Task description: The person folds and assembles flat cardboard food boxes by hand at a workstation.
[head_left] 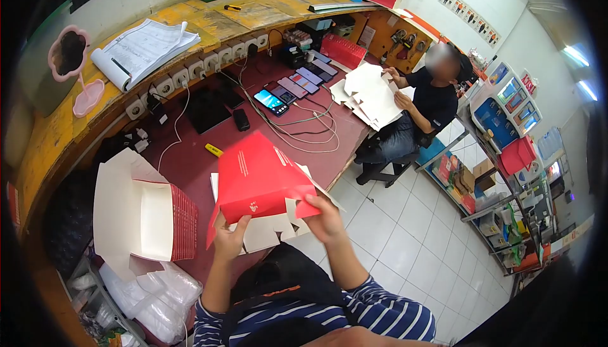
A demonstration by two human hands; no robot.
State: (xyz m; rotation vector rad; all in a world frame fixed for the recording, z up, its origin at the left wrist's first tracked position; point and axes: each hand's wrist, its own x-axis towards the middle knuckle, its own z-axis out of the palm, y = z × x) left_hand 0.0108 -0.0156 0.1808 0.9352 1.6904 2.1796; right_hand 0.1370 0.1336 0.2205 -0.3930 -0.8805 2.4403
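Between my hands is a partly folded red cardboard box (256, 173) with small white print on its panels, tilted over the near edge of the table. My left hand (229, 238) grips its lower left corner, thumb on top. At the right corner, my right hand (326, 219) pinches a small red flap. White flat cardboard blanks (261, 238) with cut notches lie beneath it. To the left stands a nested stack of folded boxes (155, 220), white inside with red edges.
Several phones (271, 102) and loose cables lie on the dark red table (190, 163), near a yellow highlighter (214, 150). Plastic bags (158, 299) sit at lower left. A seated co-worker (437, 93) holds white cardboard blanks (373, 96) across the corner. Shelves (487, 188) stand at right.
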